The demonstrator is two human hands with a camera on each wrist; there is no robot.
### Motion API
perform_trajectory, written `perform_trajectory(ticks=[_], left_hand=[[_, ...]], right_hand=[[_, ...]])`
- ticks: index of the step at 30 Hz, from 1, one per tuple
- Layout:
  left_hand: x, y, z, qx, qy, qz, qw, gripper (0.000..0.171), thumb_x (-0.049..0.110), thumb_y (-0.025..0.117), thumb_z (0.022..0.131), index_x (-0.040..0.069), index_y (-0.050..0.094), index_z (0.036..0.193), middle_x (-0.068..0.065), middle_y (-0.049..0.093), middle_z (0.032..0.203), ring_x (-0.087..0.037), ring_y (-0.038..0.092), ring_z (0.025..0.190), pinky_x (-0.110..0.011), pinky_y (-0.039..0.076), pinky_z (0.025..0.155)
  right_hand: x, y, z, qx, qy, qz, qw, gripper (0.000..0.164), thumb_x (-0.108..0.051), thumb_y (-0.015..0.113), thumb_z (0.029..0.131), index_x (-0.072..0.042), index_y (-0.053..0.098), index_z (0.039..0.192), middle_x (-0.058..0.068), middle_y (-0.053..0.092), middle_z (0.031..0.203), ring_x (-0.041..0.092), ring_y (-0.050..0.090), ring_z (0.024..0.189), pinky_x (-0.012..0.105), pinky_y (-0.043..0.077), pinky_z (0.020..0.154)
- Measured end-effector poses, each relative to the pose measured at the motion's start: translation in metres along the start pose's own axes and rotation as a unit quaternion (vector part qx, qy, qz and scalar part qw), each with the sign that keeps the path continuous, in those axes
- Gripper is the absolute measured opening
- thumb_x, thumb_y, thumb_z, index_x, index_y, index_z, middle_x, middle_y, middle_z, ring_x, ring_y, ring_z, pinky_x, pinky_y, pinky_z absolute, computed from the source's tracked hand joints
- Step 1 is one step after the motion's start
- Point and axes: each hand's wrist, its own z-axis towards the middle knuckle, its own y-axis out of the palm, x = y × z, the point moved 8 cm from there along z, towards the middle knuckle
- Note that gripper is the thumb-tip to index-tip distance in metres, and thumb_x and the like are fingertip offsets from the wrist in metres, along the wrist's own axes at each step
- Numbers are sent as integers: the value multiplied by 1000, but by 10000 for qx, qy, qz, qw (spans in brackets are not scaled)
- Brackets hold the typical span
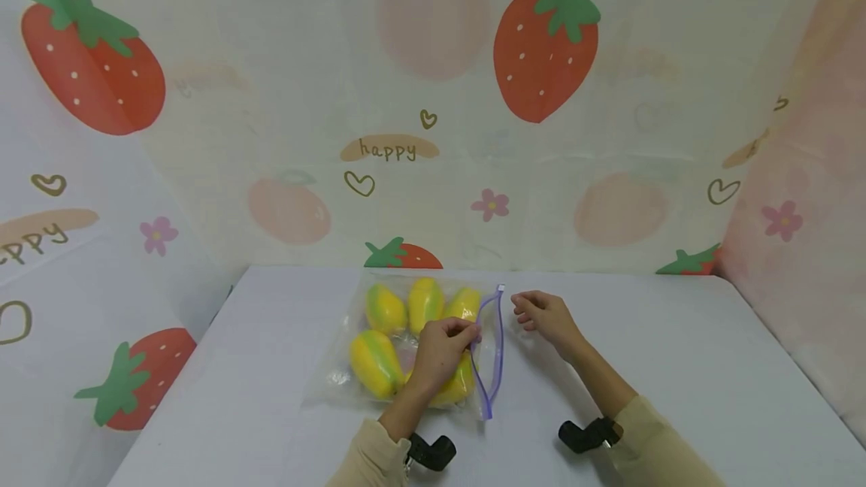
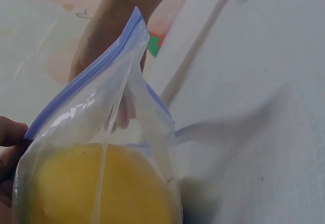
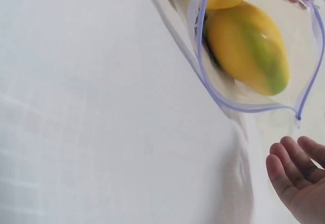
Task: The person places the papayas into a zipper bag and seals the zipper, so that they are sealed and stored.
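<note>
A clear zip bag (image 1: 333, 378) lies on the table with several yellow-green mangoes (image 1: 375, 363) inside. Its purple zip edge (image 1: 500, 344) faces right, and the mouth gapes. My left hand (image 1: 436, 359) reaches over the bag and pinches the upper edge of the mouth between thumb and fingers. In the left wrist view, the fingers (image 2: 10, 131) grip the zip strip (image 2: 76, 89) at one side. To the right of the mouth, my right hand (image 1: 548, 320) hovers with relaxed fingers and holds nothing. The right wrist view shows its fingertips (image 3: 287, 148) just off the mouth's far corner.
The white table (image 1: 629, 344) extends on both sides of the bag. Behind it hangs a cloth backdrop (image 1: 433, 201) printed with strawberries, hearts and flowers. Black wrist cameras (image 1: 433, 453) sit on both wrists.
</note>
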Motion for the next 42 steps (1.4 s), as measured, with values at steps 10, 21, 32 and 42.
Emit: perform_trajectory(ticks=[10,21,32,42], left_hand=[[1,0,1,45,186,39,9998,26,28,67,91,3,74,91,-4,68,80,-11,54,71,-21,46,64],[0,0,0,-6,173,36,9998,24,27,66,92,4,74,90,-3,69,80,-9,54,71,-19,46,64],[2,4,-4,37,297,313,9991,22,21,66,92,2,75,92,-4,71,79,-8,55,69,-20,46,62],[20,18,-14,-15,992,1526,9833,14,18,67,87,7,75,83,-1,71,75,-4,55,66,-19,47,63]], right_hand=[[1,9,15,115,382,175,9990,53,-35,58,97,12,61,120,24,70,102,16,68,80,25,57,70],[8,23,28,253,828,483,9951,44,-28,58,97,13,64,112,12,71,81,11,65,64,26,57,64],[3,24,35,413,965,678,9922,33,-20,58,97,12,66,105,2,63,70,11,59,58,23,54,55],[-4,22,43,446,1024,700,9913,31,-15,58,96,13,65,107,-1,60,65,10,58,56,23,54,55]])
